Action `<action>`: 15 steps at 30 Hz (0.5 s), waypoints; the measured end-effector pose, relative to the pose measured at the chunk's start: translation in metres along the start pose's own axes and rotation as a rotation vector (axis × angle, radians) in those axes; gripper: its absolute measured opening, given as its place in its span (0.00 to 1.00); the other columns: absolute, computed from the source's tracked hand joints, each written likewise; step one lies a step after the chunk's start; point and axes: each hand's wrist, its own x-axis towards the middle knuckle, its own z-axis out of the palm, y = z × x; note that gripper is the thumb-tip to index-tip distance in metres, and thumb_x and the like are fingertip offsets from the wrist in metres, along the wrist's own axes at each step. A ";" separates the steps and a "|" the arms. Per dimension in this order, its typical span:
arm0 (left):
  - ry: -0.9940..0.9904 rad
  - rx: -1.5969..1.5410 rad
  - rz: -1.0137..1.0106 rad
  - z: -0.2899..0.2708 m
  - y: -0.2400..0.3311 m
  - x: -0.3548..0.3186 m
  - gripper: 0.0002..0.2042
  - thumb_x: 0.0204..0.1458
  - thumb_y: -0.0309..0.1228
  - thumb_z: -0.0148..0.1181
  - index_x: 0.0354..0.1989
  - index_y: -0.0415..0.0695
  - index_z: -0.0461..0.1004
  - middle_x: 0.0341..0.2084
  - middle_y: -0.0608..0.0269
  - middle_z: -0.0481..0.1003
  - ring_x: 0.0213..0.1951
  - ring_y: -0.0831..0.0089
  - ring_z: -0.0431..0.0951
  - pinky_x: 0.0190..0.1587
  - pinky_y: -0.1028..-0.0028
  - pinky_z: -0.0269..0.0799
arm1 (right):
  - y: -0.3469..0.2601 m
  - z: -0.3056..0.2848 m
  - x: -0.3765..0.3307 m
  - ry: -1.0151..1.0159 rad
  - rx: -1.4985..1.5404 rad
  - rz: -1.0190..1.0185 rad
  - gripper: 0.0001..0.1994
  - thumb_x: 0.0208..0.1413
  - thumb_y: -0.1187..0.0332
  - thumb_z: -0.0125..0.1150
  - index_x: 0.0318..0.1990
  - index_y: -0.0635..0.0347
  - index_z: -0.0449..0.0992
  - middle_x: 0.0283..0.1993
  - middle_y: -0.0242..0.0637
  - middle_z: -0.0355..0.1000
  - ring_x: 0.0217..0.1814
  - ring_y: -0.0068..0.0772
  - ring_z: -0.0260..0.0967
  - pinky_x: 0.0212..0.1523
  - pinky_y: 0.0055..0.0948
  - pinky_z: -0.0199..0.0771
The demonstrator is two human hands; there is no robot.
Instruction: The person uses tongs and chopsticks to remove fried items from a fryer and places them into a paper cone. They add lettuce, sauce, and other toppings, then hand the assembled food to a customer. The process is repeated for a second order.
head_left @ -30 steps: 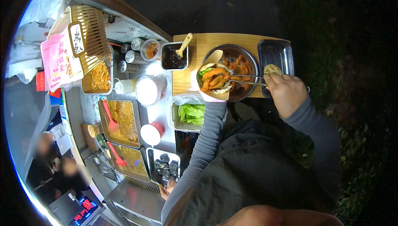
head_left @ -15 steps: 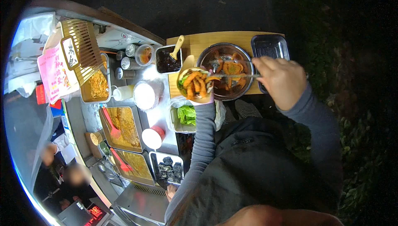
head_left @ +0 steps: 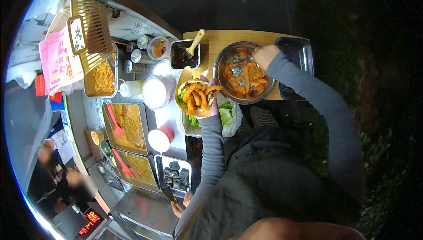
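Observation:
My left hand (head_left: 213, 108), in a thin purple glove, holds a filled wrap (head_left: 196, 99) with its fingers round the underside. Fried orange strips and green leaves fill the wrap, and one strip juts out toward the bowl. My right hand (head_left: 265, 56) is closed over the right rim of a round metal bowl (head_left: 216, 74). The metal tongs it grips are mostly hidden now, pointing down into the bowl. Inside the bowl lie fried strips (head_left: 252, 73) with dark seasoning. Lettuce (head_left: 225, 113) sits in a lined tub beneath my left wrist.
A dark sauce container (head_left: 177, 62) with a brush stands beyond the wrap. At right is a black tray (head_left: 299, 48). Trays of sauced food (head_left: 132, 127), shakers and a white-lidded tub (head_left: 155, 93) fill the left counter. Another person's hand (head_left: 177, 208) holds a dark tool beside black chunks (head_left: 176, 176).
My right hand has moved left and away from me, bringing the tongs from the wrap down into the bowl. My left hand has drawn the wrap slightly left and nearer. The other person's dark tool now shows.

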 end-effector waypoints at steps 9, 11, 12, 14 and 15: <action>0.165 1.020 0.203 -0.022 -0.029 0.004 0.29 0.55 0.53 0.40 0.60 0.45 0.59 0.58 0.46 0.60 0.60 0.46 0.59 0.60 0.42 0.53 | 0.004 -0.104 -0.107 0.446 0.442 -0.101 0.14 0.49 0.69 0.61 0.45 0.58 0.76 0.39 0.39 0.75 0.35 0.36 0.73 0.39 0.32 0.74; 0.071 0.562 0.012 -0.028 -0.036 0.005 0.30 0.56 0.53 0.37 0.62 0.46 0.56 0.60 0.46 0.57 0.61 0.47 0.58 0.61 0.43 0.52 | -0.009 -0.112 -0.106 0.410 0.390 -0.159 0.14 0.49 0.69 0.60 0.44 0.60 0.76 0.40 0.39 0.75 0.37 0.36 0.73 0.39 0.31 0.73; 0.011 0.345 -0.070 -0.030 -0.039 0.005 0.31 0.56 0.54 0.36 0.63 0.47 0.55 0.61 0.46 0.56 0.61 0.48 0.58 0.61 0.44 0.51 | -0.016 -0.114 -0.102 0.414 0.369 -0.190 0.14 0.48 0.70 0.59 0.44 0.61 0.76 0.40 0.39 0.75 0.38 0.35 0.73 0.38 0.31 0.73; 0.125 0.455 -0.018 -0.035 -0.043 0.006 0.30 0.56 0.52 0.36 0.63 0.47 0.54 0.62 0.46 0.55 0.62 0.48 0.56 0.62 0.44 0.51 | -0.024 -0.115 -0.095 0.373 0.329 -0.159 0.15 0.47 0.70 0.59 0.43 0.63 0.75 0.40 0.40 0.75 0.37 0.35 0.72 0.38 0.31 0.72; 0.086 0.597 -0.002 -0.036 -0.043 0.006 0.29 0.57 0.52 0.35 0.63 0.47 0.54 0.62 0.46 0.55 0.62 0.49 0.56 0.62 0.44 0.51 | -0.026 -0.115 -0.093 0.353 0.329 -0.144 0.15 0.47 0.71 0.58 0.44 0.64 0.75 0.41 0.40 0.74 0.37 0.35 0.72 0.39 0.31 0.72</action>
